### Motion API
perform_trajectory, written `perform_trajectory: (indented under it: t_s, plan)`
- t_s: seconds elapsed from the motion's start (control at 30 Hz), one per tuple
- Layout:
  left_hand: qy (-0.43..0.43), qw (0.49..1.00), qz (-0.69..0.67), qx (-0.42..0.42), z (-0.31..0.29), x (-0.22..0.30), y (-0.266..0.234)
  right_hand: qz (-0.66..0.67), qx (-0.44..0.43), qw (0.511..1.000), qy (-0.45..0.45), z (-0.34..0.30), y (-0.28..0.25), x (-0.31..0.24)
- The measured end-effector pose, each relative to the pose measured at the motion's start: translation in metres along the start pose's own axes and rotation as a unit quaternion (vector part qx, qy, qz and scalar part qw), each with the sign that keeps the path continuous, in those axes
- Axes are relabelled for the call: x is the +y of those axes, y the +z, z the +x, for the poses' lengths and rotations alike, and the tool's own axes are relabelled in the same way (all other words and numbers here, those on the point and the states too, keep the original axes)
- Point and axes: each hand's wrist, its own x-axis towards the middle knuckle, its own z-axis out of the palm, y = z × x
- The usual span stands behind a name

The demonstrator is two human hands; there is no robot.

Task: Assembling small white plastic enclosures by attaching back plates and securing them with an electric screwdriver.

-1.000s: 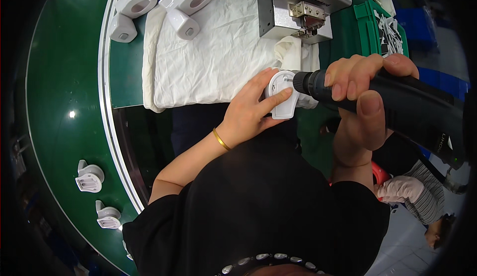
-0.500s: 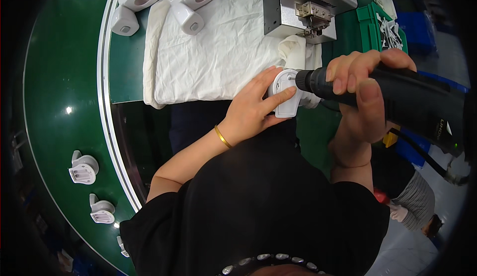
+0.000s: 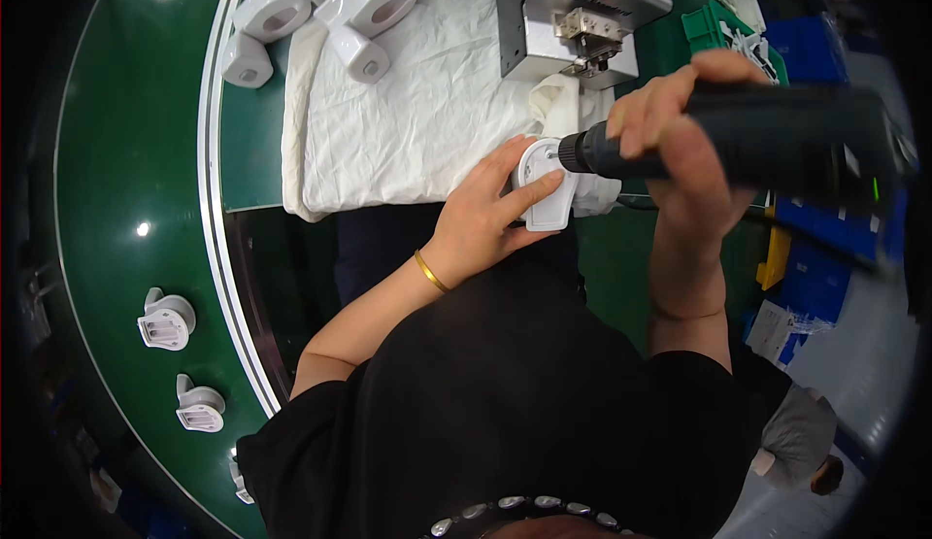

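At the near edge of the cloth, my left hand (image 3: 482,204) is closed around a white plastic housing (image 3: 549,211), its thumb across the face. The housing has a rounded top and a straight-sided lower part. My right hand (image 3: 680,136) grips a black electric screwdriver (image 3: 786,136), held nearly level and blurred at its rear. Its bit points left and reaches the upper part of the housing's face. Whether a screw sits under the tip is too small to tell.
Several glossy white housings (image 3: 381,10) lie at the far end of the white cloth (image 3: 388,131). Beyond my hands stands a metal machine (image 3: 539,29), with a green crate (image 3: 707,29) beside it. More housings (image 3: 167,325) sit on the green surface at left. Another person (image 3: 798,442) is at lower right.
The screwdriver's rear end has swung up in the picture, so the tool lies more level. Its bit stays at the housing. The whole view has shifted slightly.
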Motion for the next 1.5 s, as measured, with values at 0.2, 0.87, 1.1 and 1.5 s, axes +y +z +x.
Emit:
perform_trajectory:
  t_s: [0.2, 0.87, 1.1, 1.5]
  plan:
    - [0.002, 0.999, 0.031, 0.009, -0.002, 0.001, -0.005, 0.004, 0.289, 0.915, 0.282, 0.012, -0.115, 0.048]
    - [-0.066, 0.997, 0.031, -0.004, 0.004, 0.03, -0.033, -0.352, 0.11, 0.923, 0.107, 0.169, -0.143, 0.217]
    - [-0.079, 0.997, 0.012, 0.01, 0.006, 0.024, -0.032, -0.306, 0.121, 0.935, 0.133, 0.174, -0.152, 0.25]
    - [-0.06, 0.997, 0.037, 0.011, -0.001, 0.024, -0.04, -0.229, 0.0, 0.942, 0.245, 0.029, -0.158, 0.126]
